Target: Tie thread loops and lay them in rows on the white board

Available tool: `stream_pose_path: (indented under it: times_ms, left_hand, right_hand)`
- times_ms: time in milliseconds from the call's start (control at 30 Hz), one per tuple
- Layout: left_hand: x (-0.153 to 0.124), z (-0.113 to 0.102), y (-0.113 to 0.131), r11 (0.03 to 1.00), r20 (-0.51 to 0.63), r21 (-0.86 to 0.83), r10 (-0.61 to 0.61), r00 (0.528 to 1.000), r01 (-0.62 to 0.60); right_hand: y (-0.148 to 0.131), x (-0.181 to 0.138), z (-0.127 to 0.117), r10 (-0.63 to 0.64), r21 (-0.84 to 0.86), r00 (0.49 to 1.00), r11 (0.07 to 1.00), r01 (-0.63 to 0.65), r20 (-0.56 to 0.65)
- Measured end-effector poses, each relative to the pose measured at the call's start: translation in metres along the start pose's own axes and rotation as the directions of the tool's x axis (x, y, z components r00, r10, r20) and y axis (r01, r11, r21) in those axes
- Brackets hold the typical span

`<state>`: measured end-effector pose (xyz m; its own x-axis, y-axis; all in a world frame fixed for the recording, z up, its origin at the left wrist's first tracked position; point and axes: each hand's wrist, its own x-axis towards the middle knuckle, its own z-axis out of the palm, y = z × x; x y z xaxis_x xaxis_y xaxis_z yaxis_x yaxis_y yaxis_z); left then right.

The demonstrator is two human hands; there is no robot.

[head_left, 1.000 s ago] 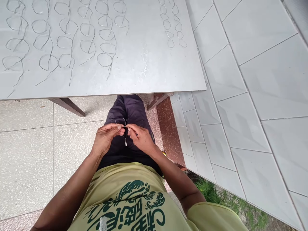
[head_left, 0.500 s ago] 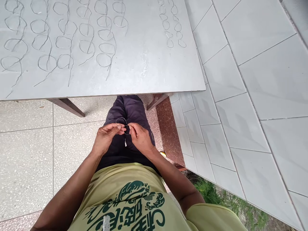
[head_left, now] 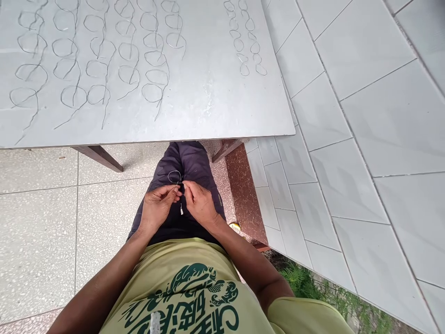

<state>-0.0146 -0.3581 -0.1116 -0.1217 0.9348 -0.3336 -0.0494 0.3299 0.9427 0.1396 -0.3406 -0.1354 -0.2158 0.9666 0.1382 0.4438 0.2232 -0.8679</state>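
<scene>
A thin looped wire is pinched between my two hands, above my lap. My left hand grips it with thumb and fingertips from the left. From the right, my right hand is closed on the wire close beside the left fingertips. One round loop stands out above the fingers; the part between the fingertips is mostly hidden. On the table ahead lie several similar wire loops in rows at the left, and two chains of smaller figure-eight wire pieces at the right.
The table's front edge runs just beyond my knees, with wooden legs below it. A white tiled surface slopes along the right side, above a reddish-brown ledge. Green plants grow at the lower right.
The right hand has shifted slightly left, closer to the left hand. The lower part of the wire, seen before below the fingers, is now mostly hidden. The view has shifted a little.
</scene>
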Motion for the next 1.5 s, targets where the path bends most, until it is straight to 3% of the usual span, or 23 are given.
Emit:
stream_pose_path:
  times_ms: [467,700,833,1000,1200,1500]
  left_hand:
    - [0.000,0.002,-0.005,0.975,0.015,-0.203,-0.094,0.995,0.095]
    - [0.001,0.000,-0.002,0.884,0.105,-0.417,-0.186,0.977,0.213]
    - [0.001,-0.003,0.001,0.891,0.130,-0.390,-0.196,0.972,0.232]
    - [0.001,-0.005,0.001,0.896,0.216,-0.348,-0.210,0.953,0.277]
    - [0.001,-0.006,0.000,0.912,0.252,-0.284,-0.227,0.941,0.296]
    - [0.004,-0.009,0.000,0.952,0.317,-0.175,-0.188,0.929,0.252]
  right_hand:
    - [0.000,-0.002,-0.007,0.044,0.175,0.996,0.983,-0.057,0.077]
    - [-0.003,0.001,-0.015,0.146,0.367,0.961,0.902,-0.226,0.234]
    - [0.002,0.010,-0.027,0.208,0.552,0.898,0.728,-0.407,0.387]
    - [0.014,0.022,-0.036,0.169,0.675,0.864,0.559,-0.481,0.475]
    - [0.019,0.024,-0.033,0.178,0.691,0.848,0.508,-0.514,0.500]
    - [0.022,0.019,-0.023,0.191,0.715,0.875,0.513,-0.475,0.444]
